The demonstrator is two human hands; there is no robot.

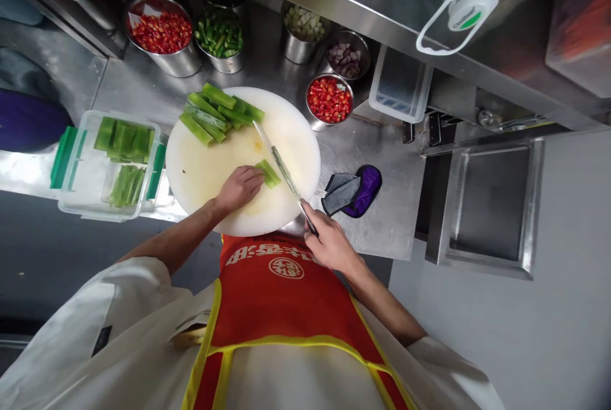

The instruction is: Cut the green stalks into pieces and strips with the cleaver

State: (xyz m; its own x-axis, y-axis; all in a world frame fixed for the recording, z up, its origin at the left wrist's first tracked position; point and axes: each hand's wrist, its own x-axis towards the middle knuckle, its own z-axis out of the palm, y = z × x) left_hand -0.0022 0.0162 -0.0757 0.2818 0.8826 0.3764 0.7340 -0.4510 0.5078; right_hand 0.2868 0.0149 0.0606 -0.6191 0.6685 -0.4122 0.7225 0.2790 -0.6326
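Observation:
My left hand (241, 188) rests on the round white cutting board (214, 171), its fingers curled against a short green celery piece (268, 173). In my right hand (329, 238) is the handle of a knife (285, 171). Its blade points up and left over the board, just right of the celery piece, and green bits cling to it. Long green celery stalks (205, 118) lie in a pile at the board's far left. The knife tip is close to the pile's right end.
Left of the board stands a clear plastic box (81, 197) with green clips, holding cut green pieces. Steel pots of chopped red chilli (161, 33), green chilli (219, 34) and red rings (329, 100) line the back. A purple and grey cloth item (363, 190) lies right.

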